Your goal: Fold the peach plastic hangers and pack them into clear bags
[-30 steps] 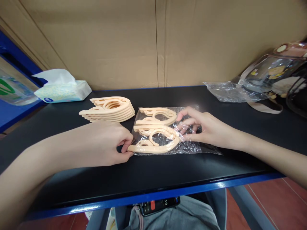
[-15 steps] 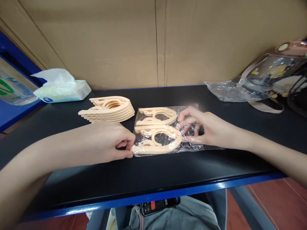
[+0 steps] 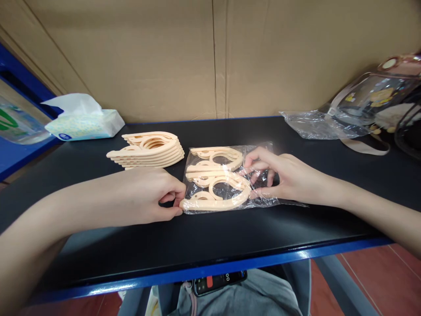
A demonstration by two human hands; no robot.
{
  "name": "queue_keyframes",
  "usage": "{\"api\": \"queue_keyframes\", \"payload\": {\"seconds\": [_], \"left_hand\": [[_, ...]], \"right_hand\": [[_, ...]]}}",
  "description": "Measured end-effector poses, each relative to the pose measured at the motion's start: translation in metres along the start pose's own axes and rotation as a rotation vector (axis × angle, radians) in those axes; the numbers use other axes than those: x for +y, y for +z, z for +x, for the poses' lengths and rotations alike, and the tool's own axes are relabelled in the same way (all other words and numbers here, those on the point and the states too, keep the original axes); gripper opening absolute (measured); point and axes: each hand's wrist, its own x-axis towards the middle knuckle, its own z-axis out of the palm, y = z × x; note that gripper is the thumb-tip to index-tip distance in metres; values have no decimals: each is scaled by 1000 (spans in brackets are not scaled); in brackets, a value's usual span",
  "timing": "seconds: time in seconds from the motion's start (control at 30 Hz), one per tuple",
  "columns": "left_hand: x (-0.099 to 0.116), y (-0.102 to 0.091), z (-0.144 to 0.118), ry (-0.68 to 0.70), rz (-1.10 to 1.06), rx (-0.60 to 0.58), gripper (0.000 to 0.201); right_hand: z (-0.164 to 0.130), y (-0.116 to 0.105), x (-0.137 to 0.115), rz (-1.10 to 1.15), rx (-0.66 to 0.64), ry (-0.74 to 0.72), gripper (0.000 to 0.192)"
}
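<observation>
Two beige folding hangers (image 3: 217,204) lie side by side, folded up, inside a clear plastic bag (image 3: 226,193) on the black table. My left hand (image 3: 156,193) pinches the bag's near left corner between thumb and curled fingers, at the tip of the nearer hanger. At the bag's right side, my right hand (image 3: 276,175) grips the film, its index finger by the farther hanger's rounded end and its thumb by the nearer one's. Behind my left wrist stands a stack of several more folded hangers (image 3: 148,149), partly hidden by that hand.
A tissue pack (image 3: 88,125) sits at the back left, beside a clear container (image 3: 19,120). At the back right lie another clear plastic bag (image 3: 319,125) and a transparent bag with a strap (image 3: 371,96). Cardboard (image 3: 148,61) stands behind the table. A phone (image 3: 220,283) rests on the lap.
The nearer hanger has shifted slightly to the right inside the bag. Both hands keep nearly the same place and grip.
</observation>
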Motion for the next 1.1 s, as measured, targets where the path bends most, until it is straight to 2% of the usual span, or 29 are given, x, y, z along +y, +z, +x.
{"api": "queue_keyframes", "payload": {"seconds": [0.17,0.37,0.43,0.53,0.6,0.67,0.77,0.87,0.97,1.1], "left_hand": [[-1,-2,-2,-32,-15,-19,24],[0,-6,-3,-147,-63,-99,46],[2,-8,-1,-148,-88,-80,51],[7,-12,4,-68,-114,40,49],[10,-15,7,-21,-86,179,46],[12,-16,8,-3,-24,350,42],[12,-19,8,-67,108,596,37],[5,-25,5,-229,220,737,34],[-13,-32,1,-276,302,732,43],[-45,-38,-3,-206,313,569,77]], "right_hand": [[-1,-1,-3,87,3,24,44],[1,-7,4,507,-10,163,33],[3,-8,5,596,17,239,31],[7,-10,1,662,101,380,24],[8,-11,-2,682,173,457,19],[9,-12,-2,670,236,482,24],[9,-14,2,619,299,445,39],[9,-15,6,581,318,426,40],[10,-16,7,556,319,432,38],[11,-17,7,534,332,429,39]]}}
